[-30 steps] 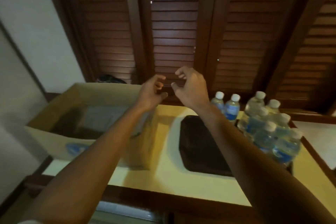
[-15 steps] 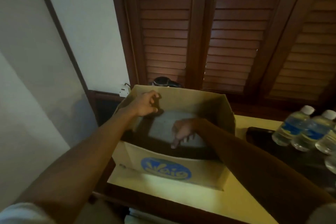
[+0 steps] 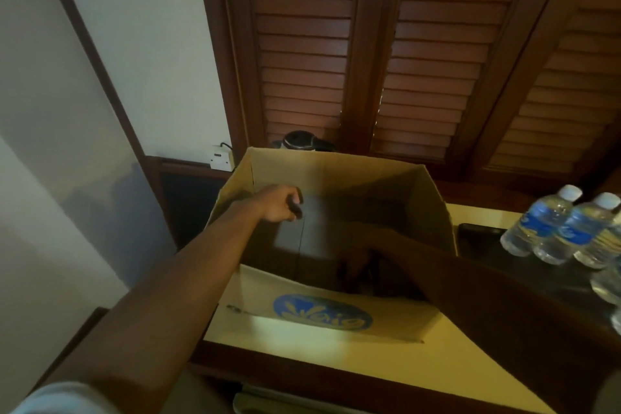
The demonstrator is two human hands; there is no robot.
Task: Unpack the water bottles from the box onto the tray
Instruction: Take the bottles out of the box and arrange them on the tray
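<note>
Over on the left, left hand (image 3: 280,203): curled closed on the box (image 3: 322,312) wall; pull hard and the box slides off the tabletop (image 3: 386,360).
Box interior: your right hand (image 3: 361,267) is deep in shadow, grip unreadable; fumbling likely.
Far right: water bottles (image 3: 551,228) crowd the tray (image 3: 477,235); your elbow could topple them.

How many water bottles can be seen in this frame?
At least 4, all at the right edge on the dark tray: two capped ones, a third behind them, a fourth cut off below. More may be off-frame or inside the box.
</note>
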